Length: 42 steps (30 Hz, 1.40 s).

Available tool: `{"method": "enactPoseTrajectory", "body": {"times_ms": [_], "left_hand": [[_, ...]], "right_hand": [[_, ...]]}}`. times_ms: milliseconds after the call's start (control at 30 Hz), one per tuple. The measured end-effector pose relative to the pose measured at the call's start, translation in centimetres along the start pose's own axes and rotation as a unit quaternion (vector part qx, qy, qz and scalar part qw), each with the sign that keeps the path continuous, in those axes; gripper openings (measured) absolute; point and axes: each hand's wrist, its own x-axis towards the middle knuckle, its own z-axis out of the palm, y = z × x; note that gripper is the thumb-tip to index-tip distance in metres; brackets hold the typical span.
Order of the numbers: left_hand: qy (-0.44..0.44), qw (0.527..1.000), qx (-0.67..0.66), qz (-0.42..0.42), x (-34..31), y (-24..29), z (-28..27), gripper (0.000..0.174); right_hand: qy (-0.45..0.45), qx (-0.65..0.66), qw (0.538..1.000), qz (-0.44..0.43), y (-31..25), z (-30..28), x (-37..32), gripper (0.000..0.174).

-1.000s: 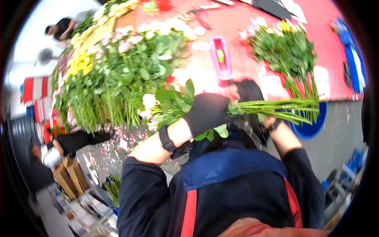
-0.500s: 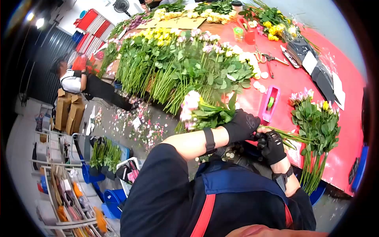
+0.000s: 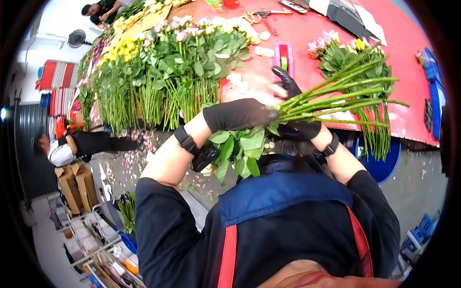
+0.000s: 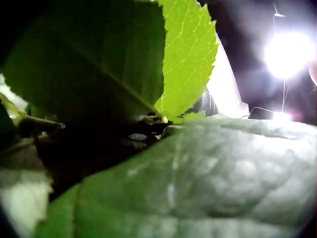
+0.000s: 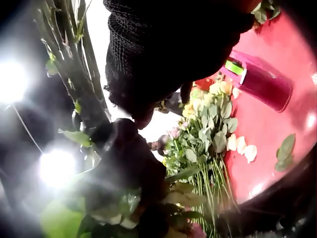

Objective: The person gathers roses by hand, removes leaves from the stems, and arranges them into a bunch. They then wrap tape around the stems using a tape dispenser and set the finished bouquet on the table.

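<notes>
The left hand [image 3: 240, 115] clamps the probably light bunch [image 3: 240, 144] at its stiff stems [image 3: 336, 98], pointing to 3 o'clock; whether the right hand [image 3: 300, 128] grips, I cannot tell.

Overhead view, two close-ups, shared stems [image 3: 331, 98]

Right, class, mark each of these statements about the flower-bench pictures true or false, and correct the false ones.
1. The left hand grips the bunch of stems. True.
2. Both hands are bare. False: the left hand and the right hand wear black gloves.
3. A pink tape dispenser stands on the red table. True.
4. The table holds no other flowers. False: rows of flowers lie across it.
</notes>
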Motion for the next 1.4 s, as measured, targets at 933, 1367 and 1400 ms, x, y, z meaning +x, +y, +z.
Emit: {"method": "enactPoseTrajectory", "body": {"times_ms": [933, 1367, 1400], "left_hand": [[0.230, 0.913, 0.304, 0.146, 4.4, 3.6, -4.5, 0.050], [0.452, 0.856, 0.118, -0.223, -18.0, 1.3, -11.9, 0.036], [0.441, 0.832, -0.075, -0.327, -17.9, 2.7, -9.4, 0.035]], "right_hand": [[0.260, -0.557, 0.789, -0.001, -5.1, -17.7, -13.8, 0.026], [0.126, -0.703, 0.650, 0.259, 17.3, -52.3, -31.7, 0.048], [0.039, -0.743, 0.618, 0.254, 19.2, -53.6, -32.2, 0.050]]}}
